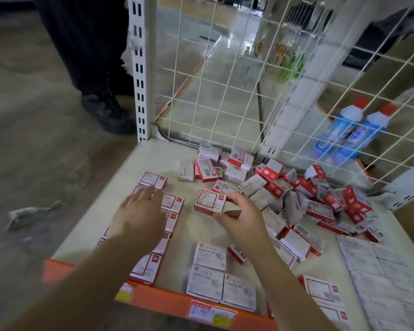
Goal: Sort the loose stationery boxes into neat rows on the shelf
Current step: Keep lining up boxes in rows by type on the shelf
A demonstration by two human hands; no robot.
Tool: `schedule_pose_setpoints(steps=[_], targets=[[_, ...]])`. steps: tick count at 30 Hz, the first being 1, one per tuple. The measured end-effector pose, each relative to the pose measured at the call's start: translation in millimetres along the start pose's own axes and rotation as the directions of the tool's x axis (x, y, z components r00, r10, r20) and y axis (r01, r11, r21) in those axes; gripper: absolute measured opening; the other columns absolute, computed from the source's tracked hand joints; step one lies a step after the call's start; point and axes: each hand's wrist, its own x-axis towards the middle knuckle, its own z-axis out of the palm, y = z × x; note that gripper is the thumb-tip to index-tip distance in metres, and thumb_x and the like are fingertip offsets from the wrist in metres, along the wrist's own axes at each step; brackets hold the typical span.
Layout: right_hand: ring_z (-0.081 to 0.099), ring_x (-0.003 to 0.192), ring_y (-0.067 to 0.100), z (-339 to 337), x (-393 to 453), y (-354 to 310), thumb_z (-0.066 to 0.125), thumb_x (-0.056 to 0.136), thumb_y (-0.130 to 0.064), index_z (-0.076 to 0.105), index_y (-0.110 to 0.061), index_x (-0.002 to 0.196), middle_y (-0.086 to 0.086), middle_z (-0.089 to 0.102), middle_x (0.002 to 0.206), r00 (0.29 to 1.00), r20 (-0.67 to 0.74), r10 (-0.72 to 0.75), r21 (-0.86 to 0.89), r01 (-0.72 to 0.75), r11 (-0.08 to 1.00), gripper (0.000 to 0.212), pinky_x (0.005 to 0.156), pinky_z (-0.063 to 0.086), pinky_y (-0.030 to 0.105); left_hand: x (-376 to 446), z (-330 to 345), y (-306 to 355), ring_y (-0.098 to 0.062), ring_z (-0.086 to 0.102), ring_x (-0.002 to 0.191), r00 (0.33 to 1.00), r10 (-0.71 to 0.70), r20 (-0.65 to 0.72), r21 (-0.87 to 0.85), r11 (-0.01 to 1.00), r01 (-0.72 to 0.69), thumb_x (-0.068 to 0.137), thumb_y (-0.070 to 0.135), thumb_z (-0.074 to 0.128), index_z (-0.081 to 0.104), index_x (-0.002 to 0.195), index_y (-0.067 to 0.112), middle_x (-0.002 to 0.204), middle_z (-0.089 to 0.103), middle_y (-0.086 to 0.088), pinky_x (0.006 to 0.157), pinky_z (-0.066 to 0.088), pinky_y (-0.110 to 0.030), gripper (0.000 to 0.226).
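I look down on a shelf (177,154). A column of flat boxes (171,203) runs from the front edge toward the back along its left side. At the front edge, middle, sit the paper-clip boxes (209,283), two side by side with one behind. A loose pile of boxes (296,192) fills the back right corner. Paper sheets (387,278) lie at the front right. A wire grid (225,68) stands along the back edge, two bottles (349,132) behind it on the right.
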Motion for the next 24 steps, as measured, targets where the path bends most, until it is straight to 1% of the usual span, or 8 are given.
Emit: schedule_pose_setpoints(steps=[4,6,11,14,16,19,21,24], targets=[[0.048,0.082,-0.016,16,17,-6,0.067,0.084,-0.015,0.054,-0.034,0.106,-0.031,0.051,0.089,1.000,0.023,-0.016,0.014,0.016,1.000,0.031,0.067,0.035,0.001,12,1,-14,-0.013,0.012,0.143,1.000,-0.018,-0.012,-0.081,0.997,0.017,0.099,0.028,0.030,0.019,0.147,0.023,0.156,0.012,0.005,0.114,0.009,-0.027,0.050],[0.050,0.086,-0.016,25,26,-8,0.067,0.083,-0.015,0.055,-0.035,0.106,-0.030,0.054,0.094,1.000,0.024,-0.014,0.023,0.013,1.000,0.032,0.065,0.034,-0.001,15,3,-19,-0.011,0.009,0.143,1.000,0.012,-0.009,-0.098,0.995,-0.013,0.100,0.029,0.029,0.018,0.148,0.025,0.156,0.011,0.007,0.114,0.006,-0.025,0.049],[0.049,0.098,-0.002,43,45,-8,0.064,0.085,-0.018,0.056,-0.025,0.119,-0.015,0.058,0.116,0.999,0.007,0.039,0.007,-0.039,0.999,0.035,0.067,0.030,0.003,20,11,-25,-0.008,0.010,0.142,0.998,0.056,0.013,-0.138,0.989,-0.054,0.100,0.032,0.029,0.028,0.145,0.028,0.155,0.015,0.012,0.113,0.007,-0.022,0.045],[0.046,0.103,0.000,49,53,-10,0.064,0.086,-0.019,0.053,-0.022,0.126,-0.014,0.056,0.121,0.999,0.014,0.052,-0.024,-0.051,0.998,0.042,0.075,0.034,0.014,22,13,-27,-0.008,0.015,0.141,0.998,0.064,-0.014,-0.162,0.985,-0.066,0.099,0.033,0.031,0.036,0.141,0.028,0.152,0.022,0.012,0.112,0.012,-0.020,0.042],[0.047,0.102,-0.001,52,57,-12,0.065,0.085,-0.019,0.053,-0.023,0.125,-0.017,0.055,0.116,0.998,0.027,0.050,-0.046,-0.048,0.998,0.042,0.078,0.035,0.015,23,13,-28,-0.009,0.018,0.140,0.997,0.067,-0.027,-0.163,0.984,-0.071,0.099,0.033,0.030,0.039,0.138,0.027,0.150,0.026,0.012,0.110,0.015,-0.020,0.041],[0.053,0.089,-0.004,57,63,-15,0.067,0.084,-0.019,0.055,-0.023,0.120,-0.017,0.058,0.110,0.996,0.074,0.045,-0.061,-0.041,0.997,0.039,0.068,0.035,0.009,24,14,-29,-0.009,0.025,0.136,0.997,0.069,-0.029,-0.157,0.985,-0.072,0.098,0.035,0.029,0.036,0.139,0.027,0.147,0.030,0.012,0.107,0.023,-0.021,0.041],[0.047,0.075,-0.011,59,64,-16,0.067,0.084,-0.021,0.055,-0.025,0.118,-0.023,0.052,0.097,0.991,0.116,0.062,-0.064,-0.055,0.996,0.037,0.062,0.032,0.007,26,15,-29,-0.010,0.026,0.136,0.998,0.057,-0.016,-0.156,0.986,-0.059,0.099,0.035,0.028,0.029,0.143,0.028,0.148,0.028,0.011,0.108,0.024,-0.023,0.044],[0.046,0.073,-0.013,61,66,-15,0.066,0.085,-0.022,0.054,-0.025,0.121,-0.028,0.046,0.087,0.988,0.133,0.081,-0.047,-0.075,0.996,0.038,0.059,0.033,0.008,29,17,-28,-0.013,0.022,0.138,0.998,0.059,0.008,-0.121,0.991,-0.058,0.099,0.035,0.026,0.017,0.147,0.028,0.151,0.020,0.010,0.109,0.024,-0.026,0.049]])
